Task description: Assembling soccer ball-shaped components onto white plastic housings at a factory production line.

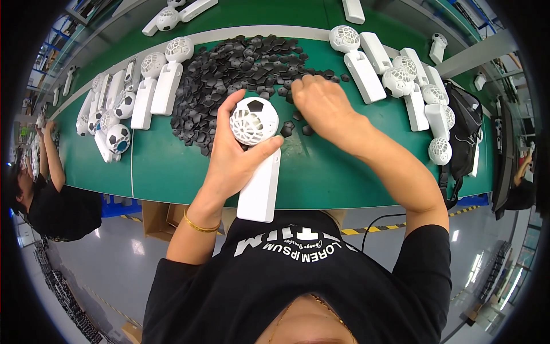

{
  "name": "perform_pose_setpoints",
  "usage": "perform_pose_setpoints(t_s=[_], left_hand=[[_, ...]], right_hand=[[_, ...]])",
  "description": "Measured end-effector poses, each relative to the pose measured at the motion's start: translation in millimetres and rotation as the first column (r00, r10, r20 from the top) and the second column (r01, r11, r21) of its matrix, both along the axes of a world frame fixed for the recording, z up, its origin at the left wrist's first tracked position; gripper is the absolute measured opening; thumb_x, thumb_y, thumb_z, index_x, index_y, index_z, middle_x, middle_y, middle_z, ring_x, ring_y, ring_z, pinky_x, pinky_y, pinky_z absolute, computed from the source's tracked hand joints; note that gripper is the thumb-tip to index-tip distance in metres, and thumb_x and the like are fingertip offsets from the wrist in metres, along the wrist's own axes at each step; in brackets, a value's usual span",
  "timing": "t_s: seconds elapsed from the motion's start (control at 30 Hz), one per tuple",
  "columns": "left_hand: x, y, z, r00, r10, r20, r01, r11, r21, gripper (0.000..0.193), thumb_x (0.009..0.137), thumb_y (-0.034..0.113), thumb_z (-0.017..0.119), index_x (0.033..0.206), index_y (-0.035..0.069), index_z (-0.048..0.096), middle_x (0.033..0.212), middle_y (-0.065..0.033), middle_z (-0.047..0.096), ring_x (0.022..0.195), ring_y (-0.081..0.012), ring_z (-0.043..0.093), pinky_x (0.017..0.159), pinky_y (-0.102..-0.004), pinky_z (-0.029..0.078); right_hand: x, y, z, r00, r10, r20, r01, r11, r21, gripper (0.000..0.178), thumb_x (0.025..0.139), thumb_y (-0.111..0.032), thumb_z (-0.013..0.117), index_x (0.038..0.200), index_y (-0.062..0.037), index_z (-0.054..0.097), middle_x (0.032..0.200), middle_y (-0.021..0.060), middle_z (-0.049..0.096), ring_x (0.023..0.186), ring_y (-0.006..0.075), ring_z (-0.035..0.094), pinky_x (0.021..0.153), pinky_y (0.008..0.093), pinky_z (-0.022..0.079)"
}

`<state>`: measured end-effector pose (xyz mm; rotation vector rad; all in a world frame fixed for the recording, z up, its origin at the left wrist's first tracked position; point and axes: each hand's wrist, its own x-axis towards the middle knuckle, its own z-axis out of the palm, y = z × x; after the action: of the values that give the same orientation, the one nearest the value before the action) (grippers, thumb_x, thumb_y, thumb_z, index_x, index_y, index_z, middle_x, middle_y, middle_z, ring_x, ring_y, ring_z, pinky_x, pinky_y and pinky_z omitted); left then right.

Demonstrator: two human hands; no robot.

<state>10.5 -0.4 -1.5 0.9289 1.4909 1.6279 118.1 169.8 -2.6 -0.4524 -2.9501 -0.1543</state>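
Observation:
My left hand (229, 155) is closed around a white device with a ball-shaped, latticed head (253, 123) and a long box-shaped handle (259, 192). One black pentagon sits near the top of the ball, like a football's patch. My thumb presses the ball's lower right side. At the right edge of a heap of black pentagon pieces (229, 74), my right hand (322, 106) is bent with its fingers curled together; whatever they pinch is hidden beneath them. Several loose pentagon pieces (288, 128) lie on the green table below that hand.
More white ball-headed devices stand in rows at the left (166, 89) and right (365, 77) of the green table (338, 183). A football-patterned one (118, 139) lies at left. A black backpack (463, 135) rests at the right end. Another person (54, 200) works at far left.

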Motion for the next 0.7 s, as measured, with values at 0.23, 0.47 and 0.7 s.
perform_pose_setpoints(t_s=[0.23, 0.47, 0.7], left_hand=[[2, 1, -2, 0.997, 0.015, 0.071, -0.016, 1.0, 0.005, 0.079, 0.079, 0.002, 0.074, 0.138, 0.0, 0.021, 0.114, -0.0116, 0.053, 0.102, -0.0152, 0.057, 0.085, -0.0272, 0.051], [12, 10, -3, 0.984, 0.009, 0.176, -0.022, 0.997, 0.069, 0.075, 0.082, 0.003, 0.072, 0.136, 0.001, 0.019, 0.115, -0.0122, 0.052, 0.102, -0.0161, 0.058, 0.083, -0.0285, 0.053], [14, 10, -2, 0.97, -0.006, 0.243, -0.019, 0.995, 0.099, 0.074, 0.083, 0.003, 0.071, 0.135, 0.003, 0.02, 0.116, -0.0123, 0.051, 0.102, -0.0162, 0.058, 0.083, -0.0283, 0.053]], right_hand=[[20, -18, 32, 0.853, -0.449, -0.265, -0.198, 0.191, -0.961, 0.014, 0.084, -0.004, 0.067, 0.096, 0.0025, 0.062, 0.089, 0.0115, 0.069, 0.079, 0.0167, 0.067, 0.066, 0.0272, 0.053], [17, -63, 9, 0.683, -0.589, -0.433, -0.502, 0.053, -0.863, 0.012, 0.086, -0.007, 0.068, 0.093, 0.0003, 0.062, 0.086, 0.0024, 0.064, 0.073, 0.0063, 0.057, 0.066, 0.0203, 0.048], [11, -67, 5, 0.64, -0.608, -0.47, -0.508, 0.124, -0.852, 0.011, 0.086, -0.007, 0.069, 0.092, -0.0005, 0.061, 0.083, 0.001, 0.062, 0.072, 0.005, 0.055, 0.064, 0.0194, 0.047]])
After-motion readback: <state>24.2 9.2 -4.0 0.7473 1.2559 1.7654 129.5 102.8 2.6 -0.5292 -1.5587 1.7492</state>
